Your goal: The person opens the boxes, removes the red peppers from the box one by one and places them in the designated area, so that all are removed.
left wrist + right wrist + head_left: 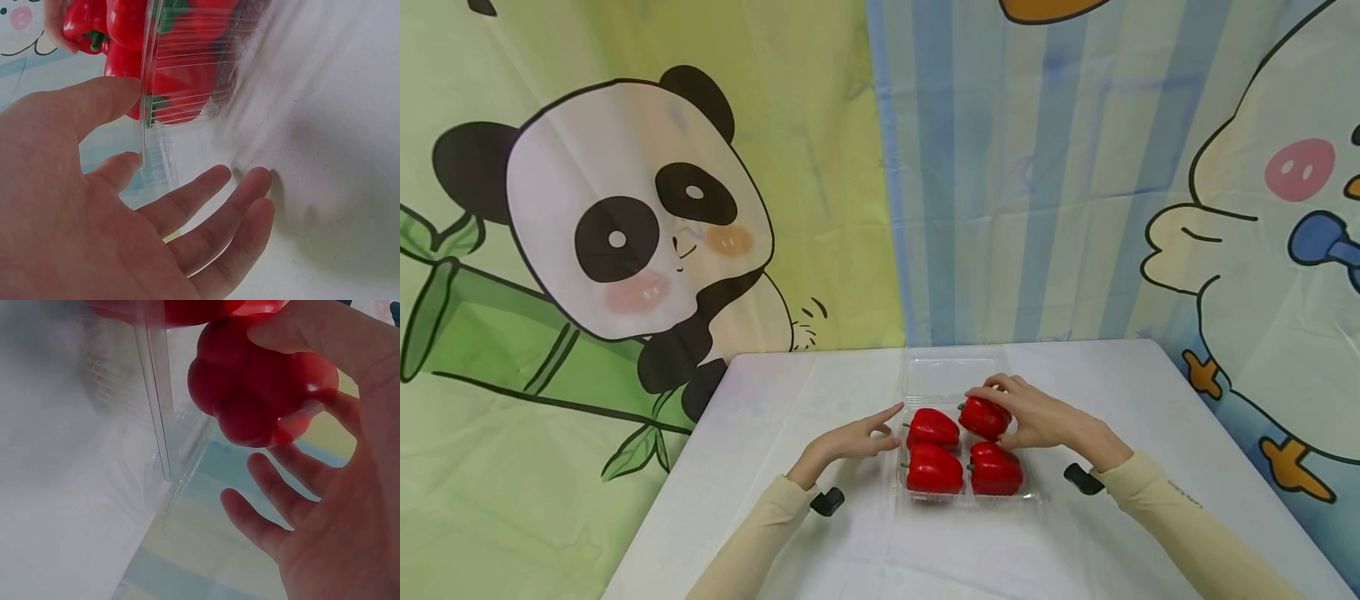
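My right hand grips a red bell pepper between thumb and fingers at the back right of a clear plastic box. In the right wrist view the pepper is held beside the box rim, its lobed end showing. Three more red bell peppers sit in the box: back left, front left and front right. At the box's left rim, the thumb and a fingertip of my left hand touch the edge. The other fingers of that hand are spread loosely over the table.
Behind the peppers the box's clear lid lies folded back towards the far table edge. A white cloth covers the table. Beyond it hangs a curtain with a cartoon panda and a white bird.
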`<state>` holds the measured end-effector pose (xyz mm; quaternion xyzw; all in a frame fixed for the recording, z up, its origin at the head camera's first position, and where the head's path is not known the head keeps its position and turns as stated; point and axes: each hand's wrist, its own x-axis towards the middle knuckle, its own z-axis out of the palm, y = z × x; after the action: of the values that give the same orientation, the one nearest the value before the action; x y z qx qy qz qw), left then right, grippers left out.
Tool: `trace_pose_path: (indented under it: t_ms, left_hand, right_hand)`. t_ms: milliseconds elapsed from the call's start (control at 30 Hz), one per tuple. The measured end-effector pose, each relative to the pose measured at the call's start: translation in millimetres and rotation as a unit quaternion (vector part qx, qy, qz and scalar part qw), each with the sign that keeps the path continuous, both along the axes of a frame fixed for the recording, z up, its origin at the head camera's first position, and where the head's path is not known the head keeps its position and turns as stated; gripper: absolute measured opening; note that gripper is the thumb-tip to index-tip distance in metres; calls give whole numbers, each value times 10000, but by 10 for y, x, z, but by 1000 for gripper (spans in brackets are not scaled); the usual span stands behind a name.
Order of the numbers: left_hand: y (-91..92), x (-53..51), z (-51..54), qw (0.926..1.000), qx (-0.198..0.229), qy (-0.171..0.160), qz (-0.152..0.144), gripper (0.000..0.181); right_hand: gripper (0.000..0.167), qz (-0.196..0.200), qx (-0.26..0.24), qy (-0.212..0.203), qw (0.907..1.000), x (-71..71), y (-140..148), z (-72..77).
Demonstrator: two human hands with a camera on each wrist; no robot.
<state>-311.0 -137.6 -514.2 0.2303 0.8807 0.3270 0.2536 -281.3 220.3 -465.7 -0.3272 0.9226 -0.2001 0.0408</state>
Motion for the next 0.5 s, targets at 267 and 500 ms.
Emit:
trace_pose_path:
  t_ms: [267, 500]
  left_hand:
    - [3, 4, 7, 10000, -16, -10, 40, 73]
    - [1, 9, 18, 10000, -16, -23, 19, 73]
  right_hand:
    - [81, -4, -66, 208, 9998, -20, 44, 13]
    - [84, -150, -98, 368, 9992, -24, 73, 36]
